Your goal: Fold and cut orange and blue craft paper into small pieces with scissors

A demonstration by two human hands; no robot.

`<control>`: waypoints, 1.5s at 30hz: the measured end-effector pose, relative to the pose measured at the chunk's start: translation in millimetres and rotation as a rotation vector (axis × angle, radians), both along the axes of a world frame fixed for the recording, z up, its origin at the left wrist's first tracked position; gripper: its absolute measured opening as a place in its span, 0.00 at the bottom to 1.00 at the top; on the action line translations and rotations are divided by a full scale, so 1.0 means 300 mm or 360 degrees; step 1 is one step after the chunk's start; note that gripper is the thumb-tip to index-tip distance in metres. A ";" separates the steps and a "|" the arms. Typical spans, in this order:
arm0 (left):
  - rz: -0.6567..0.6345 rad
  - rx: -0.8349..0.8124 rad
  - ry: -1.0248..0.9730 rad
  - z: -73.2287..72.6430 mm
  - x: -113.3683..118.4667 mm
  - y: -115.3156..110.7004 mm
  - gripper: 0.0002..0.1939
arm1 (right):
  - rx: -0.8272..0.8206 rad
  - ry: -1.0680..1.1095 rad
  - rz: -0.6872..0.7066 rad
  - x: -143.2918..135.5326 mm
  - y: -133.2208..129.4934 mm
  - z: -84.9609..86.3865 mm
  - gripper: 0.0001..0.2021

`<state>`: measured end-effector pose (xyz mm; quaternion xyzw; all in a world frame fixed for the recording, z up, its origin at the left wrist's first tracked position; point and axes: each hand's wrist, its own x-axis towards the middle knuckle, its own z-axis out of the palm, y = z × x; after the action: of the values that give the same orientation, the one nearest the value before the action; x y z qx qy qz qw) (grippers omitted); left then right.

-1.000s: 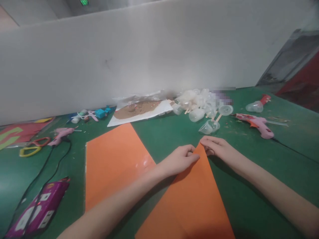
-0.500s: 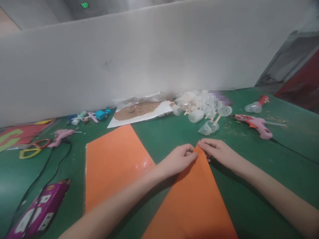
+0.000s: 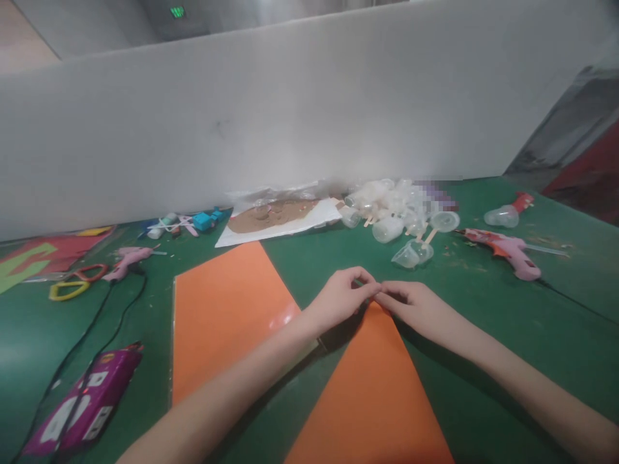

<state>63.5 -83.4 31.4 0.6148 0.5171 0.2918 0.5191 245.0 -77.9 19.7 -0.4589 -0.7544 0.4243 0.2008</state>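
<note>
An orange sheet of paper [image 3: 374, 393], narrowed to a point at its far end, stretches from the bottom edge toward the middle of the head view. At that tip my left hand [image 3: 345, 293] pinches the paper between thumb and fingers. My right hand [image 3: 413, 303] pinches the same tip from the other side, and the fingertips of both hands meet there. The very tip is hidden by the fingers. Beneath my left forearm lies a pack of orange paper [image 3: 227, 309] in a clear sleeve, flat on the green table [image 3: 300, 258].
Pink glue guns lie at the right [image 3: 507, 248] and left [image 3: 128, 261], with cords trailing. Yellow-and-red-handled scissors [image 3: 70, 290] and a purple box [image 3: 91, 399] are at the left. Clear plastic cups [image 3: 387, 229] and a tray of brown material [image 3: 271, 216] stand along the white partition [image 3: 290, 109].
Both hands have drawn closer together, and their fingertips now touch over the paper's tip. The tip sits slightly lower. The whole view has shifted a little.
</note>
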 end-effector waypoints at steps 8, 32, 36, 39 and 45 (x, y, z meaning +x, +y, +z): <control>0.0025 0.0317 0.0070 0.055 -0.042 0.021 0.10 | 0.0110 -0.0048 -0.0100 -0.033 0.014 0.046 0.21; 0.0126 0.0472 -0.0044 0.095 -0.149 0.062 0.10 | 0.0255 0.0068 -0.0165 -0.129 0.041 0.108 0.16; 0.0197 0.0448 -0.0125 0.092 -0.172 0.077 0.11 | 0.0186 0.0080 -0.0135 -0.118 0.033 0.087 0.15; 0.0179 0.0404 -0.0135 0.077 -0.177 0.085 0.12 | 0.0142 0.0080 -0.0135 -0.109 0.028 0.071 0.16; 0.0103 0.0193 -0.0145 0.009 -0.174 0.098 0.16 | 0.0133 0.0073 -0.0126 -0.099 0.030 0.046 0.17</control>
<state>11.2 -54.1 34.1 0.6141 0.4940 0.3669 0.4942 215.4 -68.8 33.4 -0.4696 -0.7479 0.3946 0.2537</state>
